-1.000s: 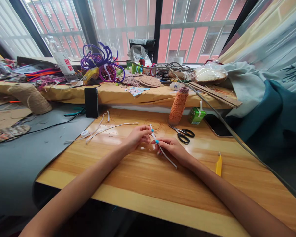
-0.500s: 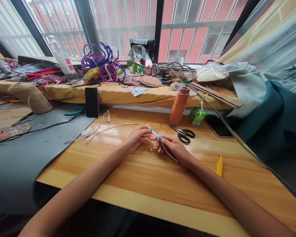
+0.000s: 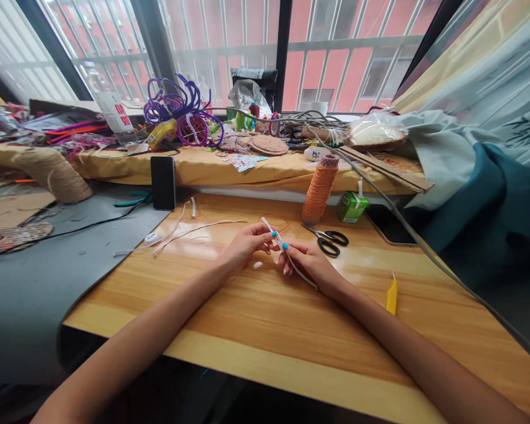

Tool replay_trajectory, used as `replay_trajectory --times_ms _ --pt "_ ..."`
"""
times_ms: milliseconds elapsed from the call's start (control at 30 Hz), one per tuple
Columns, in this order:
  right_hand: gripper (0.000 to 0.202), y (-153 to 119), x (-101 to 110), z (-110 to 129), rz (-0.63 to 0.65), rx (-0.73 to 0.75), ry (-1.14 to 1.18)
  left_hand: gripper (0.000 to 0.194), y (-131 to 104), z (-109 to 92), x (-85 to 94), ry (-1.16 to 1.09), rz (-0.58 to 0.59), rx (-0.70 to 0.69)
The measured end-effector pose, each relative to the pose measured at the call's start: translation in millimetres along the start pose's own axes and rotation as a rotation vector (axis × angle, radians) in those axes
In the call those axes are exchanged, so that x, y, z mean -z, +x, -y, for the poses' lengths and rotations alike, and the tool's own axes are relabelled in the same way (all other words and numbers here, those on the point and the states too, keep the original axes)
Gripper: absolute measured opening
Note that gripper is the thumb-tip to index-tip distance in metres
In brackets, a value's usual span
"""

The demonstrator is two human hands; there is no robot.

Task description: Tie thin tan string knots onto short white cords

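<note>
Your left hand (image 3: 249, 244) and right hand (image 3: 308, 263) have the fingers clamped on one white cord (image 3: 279, 239) over the table (image 3: 247, 324).
Just beyond your right hand lie the scissors (image 3: 321, 235), near the orange spool (image 3: 319, 193) and green carton (image 3: 351, 208); the yellow tool (image 3: 391, 296) is at right, other white cords (image 3: 203, 228) at left.

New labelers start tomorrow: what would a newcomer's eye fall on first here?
Probably the left hand and right hand near picture centre, both pinching a thin white cord. Next, the orange twine spool standing behind the right hand, black-handled scissors just in front of it. Farther back, left of centre, the tangled purple loops on the cloth-covered ledge.
</note>
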State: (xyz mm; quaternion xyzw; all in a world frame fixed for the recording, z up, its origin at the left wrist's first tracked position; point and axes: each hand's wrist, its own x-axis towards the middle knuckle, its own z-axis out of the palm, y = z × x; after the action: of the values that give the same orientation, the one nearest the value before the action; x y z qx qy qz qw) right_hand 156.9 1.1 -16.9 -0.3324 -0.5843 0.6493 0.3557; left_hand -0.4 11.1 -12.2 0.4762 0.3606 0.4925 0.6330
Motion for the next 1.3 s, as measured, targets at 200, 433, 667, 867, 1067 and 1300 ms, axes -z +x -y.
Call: replay_trajectory --times_ms 200,433,667,867,1067,1300 --pt "0.023 -0.6 2.9 2.6 0.017 -0.032 -0.001 0.025 -1.1 -2.0 -0.5 0.088 -0.023 -0.016" --pt "0.021 0.3 3.4 2.6 0.003 -0.081 0.015 0.028 -2.3 -3.2 -2.2 0.101 -0.050 0.028" --pt "0.020 0.2 2.2 1.1 -0.044 -0.090 0.010 0.026 -1.1 -1.1 -0.1 0.088 -0.020 0.035" --pt "0.022 1.3 2.0 0.7 -0.030 -0.066 -0.050 0.027 -1.6 -0.8 -0.3 0.203 -0.033 0.009" --pt "0.025 1.8 4.5 1.5 0.094 -0.081 -0.137 0.025 -1.6 -0.1 1.3 0.219 0.021 0.037" --pt "0.028 0.5 6.2 6.6 0.076 -0.137 -0.044 0.026 -2.2 -4.2 1.6 0.261 0.053 0.027"
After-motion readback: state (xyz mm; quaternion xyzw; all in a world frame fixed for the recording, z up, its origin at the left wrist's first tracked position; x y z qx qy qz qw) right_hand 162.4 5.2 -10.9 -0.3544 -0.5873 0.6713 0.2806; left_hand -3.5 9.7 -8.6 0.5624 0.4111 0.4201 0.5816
